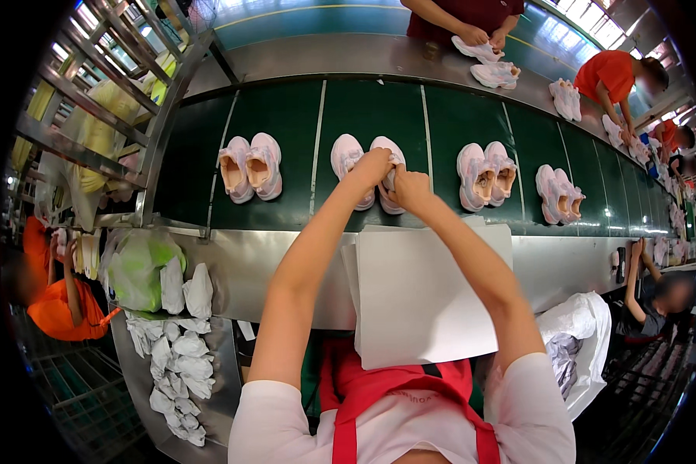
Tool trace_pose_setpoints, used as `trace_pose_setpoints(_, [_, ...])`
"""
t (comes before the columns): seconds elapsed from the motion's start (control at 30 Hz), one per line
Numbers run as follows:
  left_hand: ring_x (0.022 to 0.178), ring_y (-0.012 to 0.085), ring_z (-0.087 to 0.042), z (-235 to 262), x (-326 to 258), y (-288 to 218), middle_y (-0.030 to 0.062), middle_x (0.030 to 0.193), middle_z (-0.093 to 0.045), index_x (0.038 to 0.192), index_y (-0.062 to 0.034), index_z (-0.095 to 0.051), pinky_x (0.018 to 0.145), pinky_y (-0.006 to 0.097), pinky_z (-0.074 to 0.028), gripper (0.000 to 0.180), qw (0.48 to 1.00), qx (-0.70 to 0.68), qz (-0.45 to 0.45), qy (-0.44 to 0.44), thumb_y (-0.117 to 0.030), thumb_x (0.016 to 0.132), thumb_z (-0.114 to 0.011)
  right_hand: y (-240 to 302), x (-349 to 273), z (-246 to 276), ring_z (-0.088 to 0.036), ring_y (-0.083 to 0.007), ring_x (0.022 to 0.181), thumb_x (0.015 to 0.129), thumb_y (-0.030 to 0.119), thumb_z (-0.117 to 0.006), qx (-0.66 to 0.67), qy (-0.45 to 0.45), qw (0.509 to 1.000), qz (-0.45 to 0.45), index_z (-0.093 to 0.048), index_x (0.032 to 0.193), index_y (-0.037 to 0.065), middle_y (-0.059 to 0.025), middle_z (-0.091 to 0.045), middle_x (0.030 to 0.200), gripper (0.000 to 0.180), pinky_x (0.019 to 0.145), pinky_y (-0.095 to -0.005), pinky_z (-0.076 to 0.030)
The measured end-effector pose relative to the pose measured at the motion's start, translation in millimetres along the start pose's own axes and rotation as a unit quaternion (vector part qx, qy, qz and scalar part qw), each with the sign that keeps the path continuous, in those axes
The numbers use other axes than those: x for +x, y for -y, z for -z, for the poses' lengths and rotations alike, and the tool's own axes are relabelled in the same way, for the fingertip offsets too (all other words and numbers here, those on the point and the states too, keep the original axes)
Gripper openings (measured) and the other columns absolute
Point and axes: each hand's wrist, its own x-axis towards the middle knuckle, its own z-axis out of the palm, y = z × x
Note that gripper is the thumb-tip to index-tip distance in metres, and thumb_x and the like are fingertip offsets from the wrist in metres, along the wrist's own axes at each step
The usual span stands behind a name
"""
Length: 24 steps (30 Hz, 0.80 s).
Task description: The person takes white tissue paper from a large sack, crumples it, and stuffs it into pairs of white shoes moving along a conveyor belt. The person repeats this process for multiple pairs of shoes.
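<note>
Head view: your left hand (375, 165) and right hand (411, 191) have their grip pinched on one pink shoe (384, 143) on the green belt (298, 189). Its mate (345, 149) stands just left; other pairs (264, 145) flank them. White sheets (425, 301) overlie the metal counter (278, 267) before you. Leftward, a metal tray (223, 363) holds paper wads (184, 365); rightward, a white bag (595, 332) holds crumpled stuff (563, 356).

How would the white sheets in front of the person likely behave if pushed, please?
The white sheets would probably slide over one another, since their left edges lie unevenly. Each looks thin, so one lifted alone may bend. Pushed toward the red apron, they might tip, as they appear to overhang the metal bench.
</note>
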Motion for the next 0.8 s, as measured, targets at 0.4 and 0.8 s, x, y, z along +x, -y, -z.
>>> trace_pose_setpoints(0.4, [0.097, 0.0406, -0.058, -9, -15, -1, 0.0236, 0.107, -0.058, 0.110, 0.0048, -0.051, 0.081, 0.043, -0.048, 0.034, 0.998, -0.042, 0.035, -0.020, 0.001, 0.076, -0.057, -11, -12, -1, -0.065, -0.0288, 0.069, 0.072, 0.022, -0.070, 0.084, -0.096, 0.991, 0.036, -0.058, 0.102, 0.009, -0.0076, -0.066, 0.076, 0.035, 0.057, -0.0387, -0.050])
trace_pose_setpoints(0.8, [0.095, 0.0312, -0.056, -46, 2, -44, 0.0129, 0.096, -0.056, 0.093, -0.0039, -0.051, 0.074, 0.040, -0.050, 0.016, 0.970, 0.108, 0.087, -0.198, -0.004, 0.078, -0.055, -35, 35, -54, -0.059, -0.0338, 0.086, 0.067, 0.008, -0.068, 0.132, -0.150, 0.976, -0.085, -0.043, 0.097, 0.008, -0.0133, -0.055, 0.094, 0.039, 0.067, -0.0441, -0.049])
